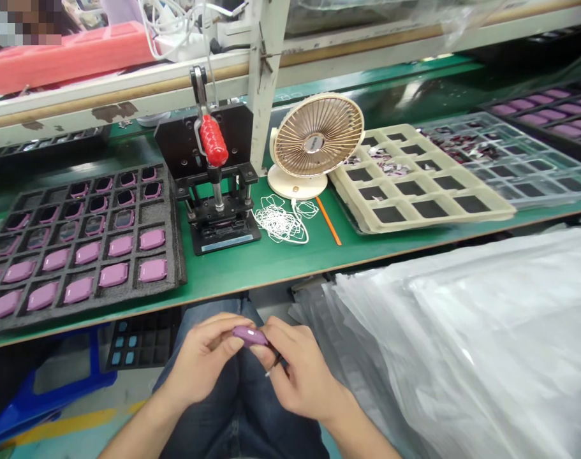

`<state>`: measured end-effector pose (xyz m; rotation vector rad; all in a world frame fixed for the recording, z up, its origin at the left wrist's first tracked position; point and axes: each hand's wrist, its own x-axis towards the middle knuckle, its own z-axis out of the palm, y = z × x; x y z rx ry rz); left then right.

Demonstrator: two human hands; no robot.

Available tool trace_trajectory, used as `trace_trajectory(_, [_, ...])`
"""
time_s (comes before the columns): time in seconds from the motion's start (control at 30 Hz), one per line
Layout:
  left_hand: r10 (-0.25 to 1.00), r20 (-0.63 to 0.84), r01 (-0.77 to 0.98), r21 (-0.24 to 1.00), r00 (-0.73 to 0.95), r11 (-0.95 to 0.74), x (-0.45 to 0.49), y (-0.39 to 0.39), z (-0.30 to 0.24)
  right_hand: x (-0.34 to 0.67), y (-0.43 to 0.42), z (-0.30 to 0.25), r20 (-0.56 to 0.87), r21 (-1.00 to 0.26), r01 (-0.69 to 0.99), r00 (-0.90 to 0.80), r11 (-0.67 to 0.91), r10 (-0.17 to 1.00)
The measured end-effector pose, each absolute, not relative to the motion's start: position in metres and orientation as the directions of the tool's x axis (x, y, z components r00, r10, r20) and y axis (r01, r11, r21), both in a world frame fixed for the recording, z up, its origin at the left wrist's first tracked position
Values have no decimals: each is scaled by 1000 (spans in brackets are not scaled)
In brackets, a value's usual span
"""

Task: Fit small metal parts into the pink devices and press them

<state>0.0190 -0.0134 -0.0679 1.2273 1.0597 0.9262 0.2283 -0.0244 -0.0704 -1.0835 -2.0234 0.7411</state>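
Observation:
Between my two hands, above my lap, is a small purple watch case (250, 335), seen edge-on with a small light slot in its side. The fingers and thumb of my left hand (206, 357) pinch its left end. My right hand (297, 363) grips the right end, and a dark ring-like item shows at its fingers. On the bench to the left, a black foam tray (178, 255) holds purple cases: the near rows show plain purple faces, the far rows dark openings. A toggle press with a red handle (213, 140) stands beyond my hands.
A cream fan (319, 137) stands behind a tangled white cord (280, 220) and an orange stick (328, 221). Right of them lie a cream compartment tray (428, 220) and a clear tray (548, 191) with small parts. White plastic sheeting (486, 319) covers the right side. A blue stool (55, 401) sits below.

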Motion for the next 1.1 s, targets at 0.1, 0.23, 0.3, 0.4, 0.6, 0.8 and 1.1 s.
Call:
trace_trajectory(0.1, [974,-110,27,994,200,107,21,-6,-67,224,-21,-74,186,-835,422,-387,353,903])
trace_trajectory(0.23, [971,-114,23,993,212,112,25,-3,-72,220,-11,-74,-113,-990,119,-317,-79,942])
trace_trajectory(0.3, [975,19,96,995,221,-41,25,-2,-72,221,-7,-72,-338,-902,-125,-390,-413,857])
trace_trajectory(0.4, [887,362,290,850,288,-441,20,0,-68,222,-3,-68,-478,-668,-320,-507,-672,717])
trace_trajectory(0.6, [639,621,371,521,454,-769,11,6,-65,214,-5,-58,-545,-549,-385,-508,-742,667])
trace_trajectory(0.8, [572,724,422,413,385,-807,11,6,-75,198,-8,-60,-573,-493,-450,-476,-745,667])
trace_trajectory(1.1, [790,510,626,505,339,-594,23,34,-60,228,39,-27,-107,-988,106,88,-116,990])
